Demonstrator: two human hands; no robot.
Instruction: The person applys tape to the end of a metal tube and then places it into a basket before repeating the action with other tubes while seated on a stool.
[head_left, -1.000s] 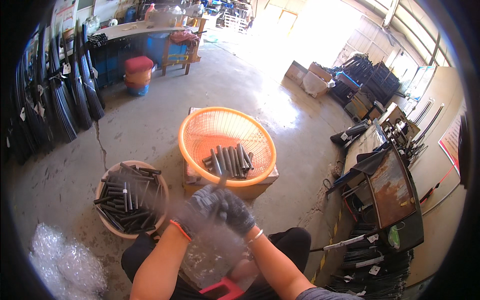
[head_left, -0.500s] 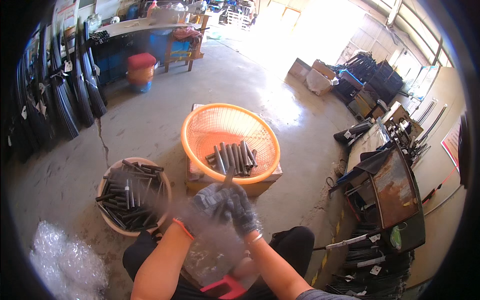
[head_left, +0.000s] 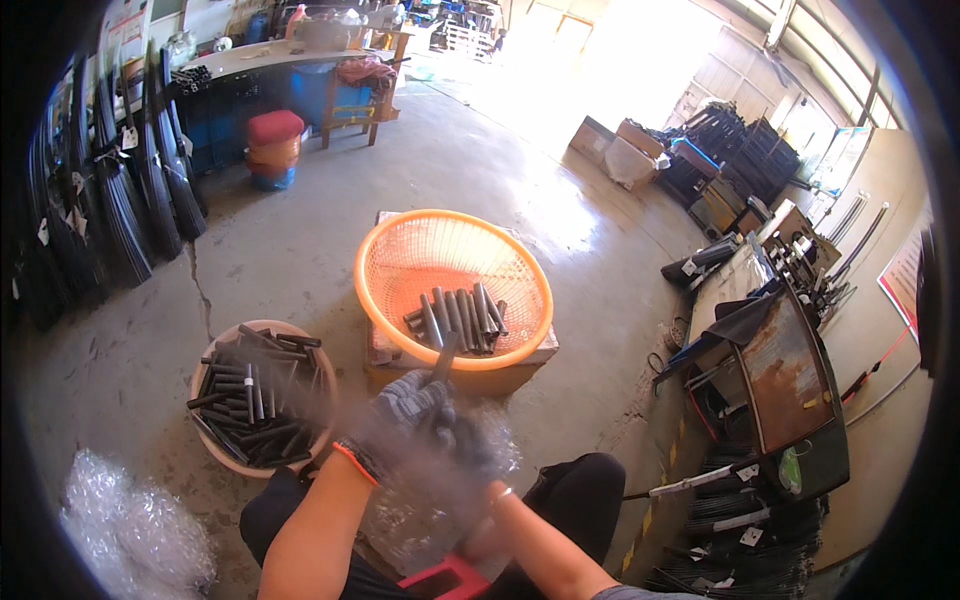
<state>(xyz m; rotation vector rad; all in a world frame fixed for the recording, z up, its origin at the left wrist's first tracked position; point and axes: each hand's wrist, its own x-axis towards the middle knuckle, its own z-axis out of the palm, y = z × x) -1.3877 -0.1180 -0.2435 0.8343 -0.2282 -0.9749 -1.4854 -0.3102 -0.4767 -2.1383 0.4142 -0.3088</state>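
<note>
My left hand (head_left: 408,405), in a grey and black knit glove, is closed around a short dark tube (head_left: 443,358) that points up toward the basket. My right hand (head_left: 465,445), also gloved, is against the left hand's lower side; a smeared patch in the view hides its fingers. Crinkled clear plastic (head_left: 405,520) lies under my hands, over my lap. Just beyond is an orange mesh basket (head_left: 545,310) with several dark tubes (head_left: 462,318) inside. A round pale tub (head_left: 202,440) at the left holds many more dark tubes (head_left: 235,400).
The basket rests on a low box (head_left: 510,378). Clear plastic wrap (head_left: 135,520) lies at lower left. A red stool edge (head_left: 455,578) shows between my legs. Long dark strips (head_left: 120,200) lean at far left. A rusty-topped bench (head_left: 788,375) and strip bundles (head_left: 740,530) stand right.
My right hand has dropped lower, below the left hand, uncovering clear plastic beside it. The left hand still grips the tube. The whole view has shifted slightly.
</note>
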